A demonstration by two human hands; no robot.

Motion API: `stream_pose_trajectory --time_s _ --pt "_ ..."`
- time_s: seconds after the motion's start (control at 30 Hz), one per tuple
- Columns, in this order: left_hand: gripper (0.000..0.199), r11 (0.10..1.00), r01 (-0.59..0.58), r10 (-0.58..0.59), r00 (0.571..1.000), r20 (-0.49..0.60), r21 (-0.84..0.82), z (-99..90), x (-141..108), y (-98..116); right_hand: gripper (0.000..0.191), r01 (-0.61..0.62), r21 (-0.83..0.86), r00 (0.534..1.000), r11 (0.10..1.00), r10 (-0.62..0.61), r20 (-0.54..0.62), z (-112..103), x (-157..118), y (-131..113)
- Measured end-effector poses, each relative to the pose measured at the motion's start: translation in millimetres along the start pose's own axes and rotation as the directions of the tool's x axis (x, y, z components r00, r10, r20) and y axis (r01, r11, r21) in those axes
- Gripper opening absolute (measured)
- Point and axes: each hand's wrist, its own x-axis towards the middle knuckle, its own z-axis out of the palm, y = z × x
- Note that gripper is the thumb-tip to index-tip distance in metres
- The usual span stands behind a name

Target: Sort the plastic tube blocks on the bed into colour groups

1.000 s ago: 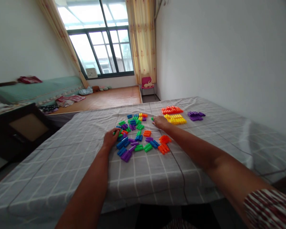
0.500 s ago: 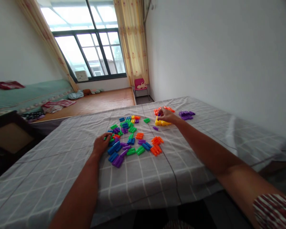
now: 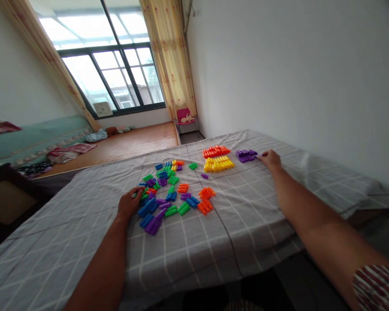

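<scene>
At the right end of a pile of purple tube-shaped plastic blocks, my right hand pinches a purple block. My left hand rests on the cloth at the left edge of the mixed blocks, its curled fingers against a green block. Beside it lie blue blocks, orange blocks and purple blocks. Sorted rows of yellow blocks and orange blocks are left of the purple pile. A single purple block lies in front of the yellow row.
A grey checked cloth covers the table-like surface. More orange blocks and a green block lie around the middle. A white wall runs along the right; a pink chair stands beyond the far edge.
My right hand has moved right, from over the yellow row to the purple pile, with a purple block in its fingers. My left hand stays by the mixed blocks. The view has shifted slightly.
</scene>
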Motion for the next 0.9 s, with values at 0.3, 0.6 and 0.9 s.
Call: stream_pose_trajectory --time_s 0.3,0.6,0.9 --pt "0.039 1.000 0.008 -0.008 1.000 -0.006 0.001 -0.4 -0.8 3.1 0.020 0.112 -0.102 0.993 0.989 -0.107 0.049 3.8 -5.9 -6.7" --pt "0.037 0.999 -0.006 0.006 1.000 -0.001 -0.032 1.9 -3.6 9.1 0.032 0.513 0.047 0.854 0.857 -0.504 -0.131 -14.0 -54.0 -79.0" --pt "0.036 0.999 -0.001 0.001 1.000 0.000 -0.054 2.4 -6.2 10.1 0.024 0.851 0.321 0.183 0.417 -0.807 0.562 -0.8 -221.7 -228.6"
